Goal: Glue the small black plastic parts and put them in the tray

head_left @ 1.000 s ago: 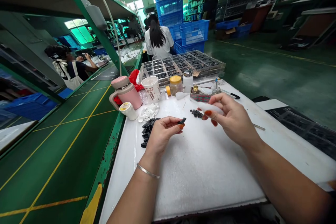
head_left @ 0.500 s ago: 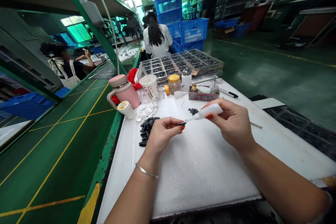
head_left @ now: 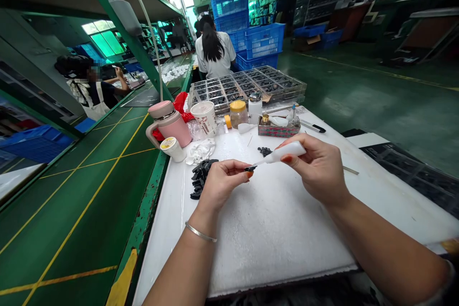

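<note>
Centrally in the head view, the left hand pinched a small black part, partly finger-hidden, above the glossy white tabletop; the right hand curled around a tapered white plastic bottle, tip contact unclear.

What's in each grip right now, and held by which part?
Right grip: a white nozzle-tipped bottle, held by its wide body. Left grip: a small black piece, pinched; exactly where is too small to tell.

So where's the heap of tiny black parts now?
In the head view, the heap lies slightly right of centre on the white tabletop, just beyond the squeeze bottle in the right hand.
</note>
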Motion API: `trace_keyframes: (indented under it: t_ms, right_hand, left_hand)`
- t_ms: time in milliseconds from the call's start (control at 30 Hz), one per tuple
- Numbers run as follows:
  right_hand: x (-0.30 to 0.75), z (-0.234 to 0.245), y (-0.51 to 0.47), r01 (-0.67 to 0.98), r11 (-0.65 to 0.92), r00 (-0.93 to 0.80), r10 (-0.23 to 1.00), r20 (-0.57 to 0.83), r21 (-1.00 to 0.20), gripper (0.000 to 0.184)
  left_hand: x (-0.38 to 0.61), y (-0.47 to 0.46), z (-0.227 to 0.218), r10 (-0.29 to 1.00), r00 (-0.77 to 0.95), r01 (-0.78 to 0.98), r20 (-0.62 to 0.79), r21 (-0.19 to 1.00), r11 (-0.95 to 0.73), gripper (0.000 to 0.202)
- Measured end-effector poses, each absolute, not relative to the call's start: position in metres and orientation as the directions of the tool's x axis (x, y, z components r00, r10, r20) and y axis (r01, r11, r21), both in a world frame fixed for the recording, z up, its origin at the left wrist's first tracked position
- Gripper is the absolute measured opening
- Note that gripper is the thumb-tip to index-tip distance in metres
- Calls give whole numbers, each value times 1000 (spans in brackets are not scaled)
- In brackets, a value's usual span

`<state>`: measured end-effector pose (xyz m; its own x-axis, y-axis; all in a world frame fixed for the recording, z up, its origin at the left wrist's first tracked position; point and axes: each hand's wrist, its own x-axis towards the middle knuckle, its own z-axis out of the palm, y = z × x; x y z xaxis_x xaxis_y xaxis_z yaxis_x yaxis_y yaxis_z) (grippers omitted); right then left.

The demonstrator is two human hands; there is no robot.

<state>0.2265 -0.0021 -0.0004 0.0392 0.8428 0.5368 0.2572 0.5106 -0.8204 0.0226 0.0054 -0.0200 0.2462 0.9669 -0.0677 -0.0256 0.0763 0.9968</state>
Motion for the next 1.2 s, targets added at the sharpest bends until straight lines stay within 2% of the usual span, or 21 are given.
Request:
trace_keyframes:
  t_ms: [467, 600, 733, 800, 900, 967, 1033, 1200]
  right_hand:
    - [228, 2, -1, 227, 515, 39, 844, 536, -827, 18]
    - [230, -1, 5, 30, 461, 76, 883, 462, -887, 20]
    - [235, -4, 15, -254, 300, 126, 953, 276, -919, 20]
    - [235, -4, 18, -373, 204, 129, 977, 168, -905, 20]
    - [230, -4, 18, -465, 36, 19, 999, 31, -884, 38]
    - [223, -7, 15, -426, -65, -105, 994, -22, -902, 43]
    - [216, -10, 11, -331, -123, -212, 976, -53, -936, 40]
    - [203, -15, 2, -81, -64, -351, 936, -32, -995, 34]
  left_hand:
    - [22, 6, -20, 969, 238, -30, -73, 996, 82, 21]
    - [21, 7, -21, 968, 241, -45, -70, 996, 83, 20]
    - [21, 6, -20, 969, 235, -61, -76, 994, 92, 21]
    - [21, 6, -18, 971, 224, -78, -78, 992, 97, 28]
    - [22, 5, -15, 973, 217, -119, -77, 987, 105, 49]
    - [22, 5, -14, 973, 220, -143, -74, 984, 108, 61]
    - [23, 4, -14, 971, 230, -162, -64, 981, 103, 68]
    - [26, 2, -14, 968, 250, -170, -24, 983, 68, 74]
